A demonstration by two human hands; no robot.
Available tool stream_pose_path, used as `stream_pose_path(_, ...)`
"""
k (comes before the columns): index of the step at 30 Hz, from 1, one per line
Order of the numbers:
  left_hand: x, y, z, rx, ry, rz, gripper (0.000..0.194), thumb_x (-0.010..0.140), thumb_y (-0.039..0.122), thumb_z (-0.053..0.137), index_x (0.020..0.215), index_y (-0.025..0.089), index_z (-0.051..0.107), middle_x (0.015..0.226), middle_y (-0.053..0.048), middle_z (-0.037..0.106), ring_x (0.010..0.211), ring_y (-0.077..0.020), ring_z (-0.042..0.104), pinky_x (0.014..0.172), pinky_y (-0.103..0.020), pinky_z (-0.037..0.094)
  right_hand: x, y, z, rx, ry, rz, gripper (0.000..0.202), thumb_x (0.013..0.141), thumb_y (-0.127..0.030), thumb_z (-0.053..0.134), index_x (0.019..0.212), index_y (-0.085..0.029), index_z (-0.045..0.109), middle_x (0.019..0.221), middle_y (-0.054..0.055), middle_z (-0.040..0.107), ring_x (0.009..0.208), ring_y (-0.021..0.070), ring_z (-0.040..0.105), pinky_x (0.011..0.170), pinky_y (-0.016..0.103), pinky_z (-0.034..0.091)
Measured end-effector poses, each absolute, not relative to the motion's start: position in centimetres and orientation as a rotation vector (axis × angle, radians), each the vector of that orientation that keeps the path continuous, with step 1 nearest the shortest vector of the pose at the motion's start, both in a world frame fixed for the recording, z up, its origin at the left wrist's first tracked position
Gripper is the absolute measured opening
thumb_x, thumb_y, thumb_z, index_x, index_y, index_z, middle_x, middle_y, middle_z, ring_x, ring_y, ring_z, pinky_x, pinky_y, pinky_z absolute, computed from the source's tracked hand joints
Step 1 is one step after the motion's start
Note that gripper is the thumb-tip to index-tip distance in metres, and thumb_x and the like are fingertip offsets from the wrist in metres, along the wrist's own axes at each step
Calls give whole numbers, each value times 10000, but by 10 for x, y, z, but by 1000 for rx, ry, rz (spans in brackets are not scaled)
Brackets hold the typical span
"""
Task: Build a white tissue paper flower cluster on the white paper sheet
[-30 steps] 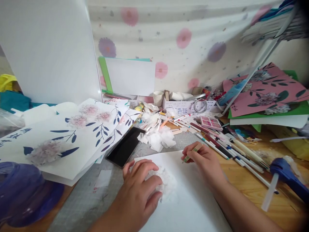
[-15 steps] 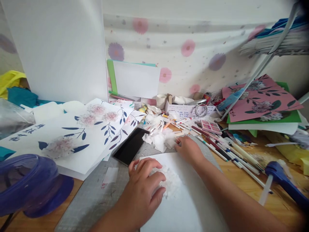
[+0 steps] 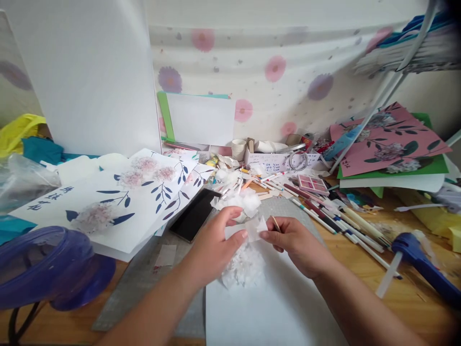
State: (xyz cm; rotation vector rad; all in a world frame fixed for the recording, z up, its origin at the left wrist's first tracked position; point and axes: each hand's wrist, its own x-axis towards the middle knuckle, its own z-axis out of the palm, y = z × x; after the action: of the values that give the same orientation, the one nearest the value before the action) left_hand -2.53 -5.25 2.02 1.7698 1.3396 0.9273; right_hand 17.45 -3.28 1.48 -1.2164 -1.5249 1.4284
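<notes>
My right hand [image 3: 293, 240] pinches a small square of thin white paper [image 3: 255, 228] by its edge; a thin stick [image 3: 276, 224] shows between its fingers. With fingers apart, my left hand [image 3: 219, 245] is at the left of that square, its thumb tip close to the paper; whether it touches is unclear. Below the hands, a ruffled white paper flower [image 3: 243, 267] sits on a white sheet [image 3: 252, 312]. Just behind lies a pile of loose white paper pieces [image 3: 245, 201].
A black phone [image 3: 194, 216] lies left of the pile. Finished flower pictures [image 3: 126, 230] and a purple plastic object [image 3: 46, 269] are at left. Several pens [image 3: 324, 218], a blue glue gun [image 3: 418, 254] and pink artwork [image 3: 389, 139] are at right.
My right hand has come back from the pile with a paper square. My left hand has moved up and away from over the flower, which now shows more. The view has shifted slightly.
</notes>
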Motion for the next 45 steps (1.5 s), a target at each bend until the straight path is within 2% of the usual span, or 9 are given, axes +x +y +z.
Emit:
stream_pose_path(3,-13,-48,24,1681,1257,902,298,826,293,570,1115,218,570,1022,-57,666,929,-198,632,774,-320,491,176,-39,15,-1112,-1522,1537,283,668,-381,693,596,-193,493,548,-70,347,522,89,274,512,241,249)
stream_pose_path(7,-4,-49,19,1596,1337,891,164,785,260,566,936,201,591,753,15,616,666,-139,583,613,-253,437,185,-38,4,-1199,-1553,1461,282,701,-375,632,573,-205,447,523,-69,344,498,93,305,498,242,271)
stream_pose_path(9,-4,-50,16,1614,1386,883,146,768,254,572,902,202,600,750,15,615,670,-142,577,613,-255,429,191,-32,-5,-1419,-1596,1189,259,729,-363,587,578,-210,443,517,-65,347,490,100,324,486,244,268)
stream_pose_path(12,-5,-51,18,1641,1433,879,141,757,264,581,878,200,616,763,5,621,702,-154,583,641,-271,435,200,-22,-15,-1651,-1607,798,133,718,-324,608,730,-194,586,574,-47,427,527,121,387,512,254,280)
stream_pose_path(16,-3,-55,24,1653,1416,807,97,741,273,586,764,186,623,707,6,611,672,-148,565,627,-263,426,202,-23,-15,-1537,-1676,616,296,810,-366,556,1003,-171,669,757,20,542,698,179,529,648,299,392)
stream_pose_path(21,2,-60,21,1621,1398,730,98,736,270,574,698,183,598,627,27,567,591,-126,513,552,-235,389,196,-39,-5,-1306,-1681,805,451,926,-488,392,828,-188,715,726,36,560,733,189,569,689,313,436)
stream_pose_path(28,2,-59,5,1781,1477,708,93,764,219,570,691,196,623,664,25,614,620,-138,557,573,-242,406,188,-51,-4,-971,-1442,1126,274,829,-437,606,711,-189,595,617,-13,552,542,120,517,525,246,432)
stream_pose_path(41,-4,-57,2,2027,1516,675,121,773,204,614,653,195,623,718,9,603,707,-159,566,644,-272,402,179,-54,-15,-976,-1974,818,126,852,-268,601,755,-188,613,665,8,649,594,126,572,582,239,426)
stream_pose_path(45,-13,-61,-1,1977,1500,750,90,798,223,566,776,207,652,826,-4,622,809,-176,580,735,-303,439,176,-54,-21,-1000,-2016,845,117,851,-264,598,774,-183,636,706,23,668,621,136,599,592,241,431)
